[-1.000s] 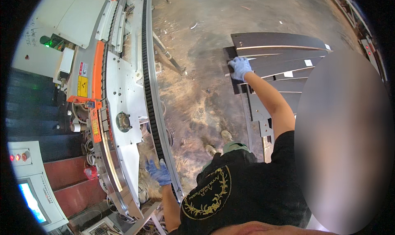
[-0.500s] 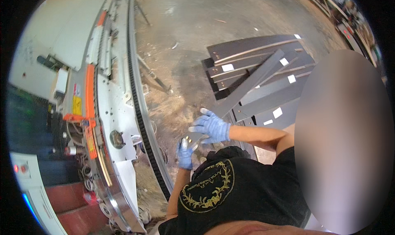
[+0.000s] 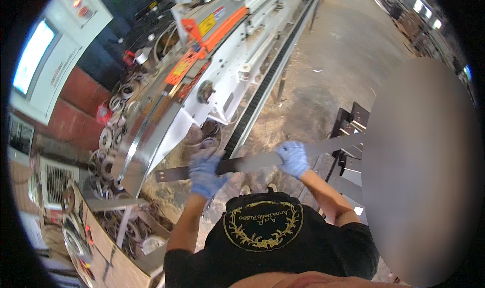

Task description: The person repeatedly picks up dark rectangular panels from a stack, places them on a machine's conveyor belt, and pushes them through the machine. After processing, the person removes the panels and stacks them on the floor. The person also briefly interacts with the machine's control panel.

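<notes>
A long, narrow dark grey board (image 3: 257, 161) lies across the front of my body, its left end with small holes sticking out past my left hand. My left hand (image 3: 206, 172), in a blue glove, is closed round the board near that end, slightly blurred. Farther right, my gloved right hand (image 3: 294, 158) grips the board, its thumb side along the edge. The board's right part runs over toward a stack of dark panels (image 3: 352, 174), where a blurred patch hides its end.
A long machine with an orange guard (image 3: 222, 31) and a black conveyor track (image 3: 270, 76) stands ahead to the left. Rolls of edging strip (image 3: 108, 136) lie left of it. A wooden table (image 3: 121, 263) stands at the lower left. Debris lies on the floor (image 3: 338, 61).
My view has turned left toward the machine and its screen. The board has swung from slanting over the panel stack to lying crosswise before me. My hands are farther apart.
</notes>
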### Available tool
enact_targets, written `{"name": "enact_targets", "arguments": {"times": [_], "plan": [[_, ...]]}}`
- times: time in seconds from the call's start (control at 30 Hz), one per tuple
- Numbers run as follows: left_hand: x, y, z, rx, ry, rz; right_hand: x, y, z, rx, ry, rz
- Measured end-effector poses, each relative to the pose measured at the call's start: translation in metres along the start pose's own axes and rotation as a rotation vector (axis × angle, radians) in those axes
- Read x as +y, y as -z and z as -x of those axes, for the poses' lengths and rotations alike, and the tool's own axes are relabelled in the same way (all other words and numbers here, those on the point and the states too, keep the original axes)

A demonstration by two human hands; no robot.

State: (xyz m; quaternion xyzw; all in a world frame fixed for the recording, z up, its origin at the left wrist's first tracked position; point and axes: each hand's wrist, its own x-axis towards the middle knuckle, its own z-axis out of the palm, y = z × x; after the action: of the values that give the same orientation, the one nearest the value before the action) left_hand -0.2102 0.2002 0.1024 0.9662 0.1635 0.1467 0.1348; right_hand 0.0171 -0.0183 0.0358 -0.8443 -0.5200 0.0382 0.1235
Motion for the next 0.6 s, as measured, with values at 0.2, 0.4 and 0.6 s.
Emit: {"name": "enact_targets", "arguments": {"times": [0.2, 0.4, 0.6], "plan": [[-0.012, -0.022, -0.002, -0.318, 0.199, -0.02, -0.115, -0.015, -0.06, 0.036, 0.291, -0.096], [-0.138, 0.024, 0.058, -0.146, 0.365, -0.133, -0.116, -0.018, -0.035, 0.212, 0.267, -0.245], [-0.236, 0.059, 0.087, 0.044, 0.61, -0.286, -0.081, -0.06, 0.015, 0.112, -0.006, -0.173]]}}
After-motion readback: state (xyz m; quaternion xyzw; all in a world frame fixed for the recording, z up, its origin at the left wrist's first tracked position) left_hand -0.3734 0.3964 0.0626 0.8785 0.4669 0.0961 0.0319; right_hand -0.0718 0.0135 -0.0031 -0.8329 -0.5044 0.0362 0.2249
